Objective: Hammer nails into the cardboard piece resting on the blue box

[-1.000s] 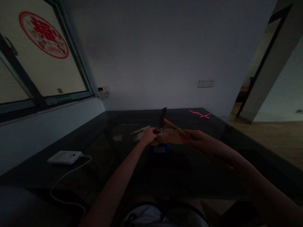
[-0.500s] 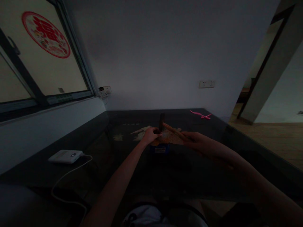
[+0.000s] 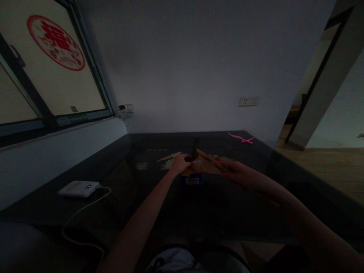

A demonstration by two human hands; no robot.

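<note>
The room is dim. My right hand (image 3: 237, 172) grips the wooden handle of a hammer (image 3: 205, 156), whose dark head stands just above a tan wooden board (image 3: 202, 166). The board rests on a small blue container (image 3: 192, 178) in the middle of the dark table (image 3: 159, 204). My left hand (image 3: 180, 163) is closed at the board's left end, pinching something small and dark right beside the hammer head; I cannot make out what it is.
A white power bank (image 3: 78, 188) with a white cable (image 3: 82, 212) lies at the left of the table. A pink ribbon-like object (image 3: 241, 138) sits at the far right corner. Pale scraps (image 3: 166, 159) lie behind the board. A window, wall sockets and a doorway surround the table.
The hammer head has come down from well above the board to just over it. My left hand has stayed at the board's left end.
</note>
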